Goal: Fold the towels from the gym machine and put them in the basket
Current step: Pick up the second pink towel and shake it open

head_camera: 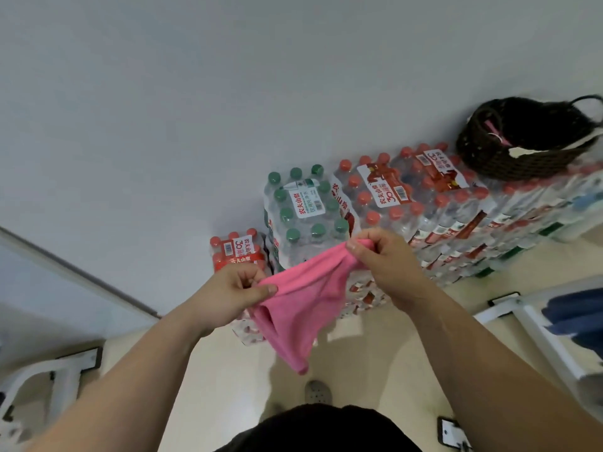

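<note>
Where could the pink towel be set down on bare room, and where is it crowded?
Bare: the beige floor between the left white frame and the right white frame, in front of the bottle packs. Crowded: the wall side, where the packs stack up with the basket on top.

The person wears a black top [321, 429] and a grey perforated shoe [318, 391]. Both forearms are bare down to the left grip [236, 288] and right grip [388, 262].
</note>
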A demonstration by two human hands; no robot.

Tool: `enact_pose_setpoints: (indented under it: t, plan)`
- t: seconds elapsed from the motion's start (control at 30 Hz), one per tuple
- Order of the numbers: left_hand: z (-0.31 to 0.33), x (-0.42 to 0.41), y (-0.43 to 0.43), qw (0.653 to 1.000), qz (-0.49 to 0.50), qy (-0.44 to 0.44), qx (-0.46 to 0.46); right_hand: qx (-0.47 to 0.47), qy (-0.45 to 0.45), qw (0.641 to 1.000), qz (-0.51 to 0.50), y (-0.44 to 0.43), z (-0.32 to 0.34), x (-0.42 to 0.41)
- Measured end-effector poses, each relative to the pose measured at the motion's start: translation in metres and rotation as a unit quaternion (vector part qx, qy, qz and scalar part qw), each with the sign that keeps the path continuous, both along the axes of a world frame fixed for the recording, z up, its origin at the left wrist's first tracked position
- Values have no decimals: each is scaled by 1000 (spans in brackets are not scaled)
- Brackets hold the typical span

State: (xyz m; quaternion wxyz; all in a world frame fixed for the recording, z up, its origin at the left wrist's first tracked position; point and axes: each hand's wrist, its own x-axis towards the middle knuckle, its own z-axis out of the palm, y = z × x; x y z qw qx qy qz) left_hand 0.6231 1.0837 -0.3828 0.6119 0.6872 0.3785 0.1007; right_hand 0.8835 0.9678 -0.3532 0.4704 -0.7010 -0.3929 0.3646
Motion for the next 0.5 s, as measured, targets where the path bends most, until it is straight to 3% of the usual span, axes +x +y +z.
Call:
enact_pose_setpoints:
  t: [0.13, 0.33, 0.5]
  plan:
    - [-19, 7, -6, 1000, -25, 7, 3, -28, -38, 996, -72, -36, -1, 13]
    - [-29, 30, -15, 988, -126, 61, 62, -15, -28, 983, -180, -81, -1, 38]
    - [-38, 57, -24, 986, -96, 84, 109, -7, -10, 975, -221, -94, -14, 71]
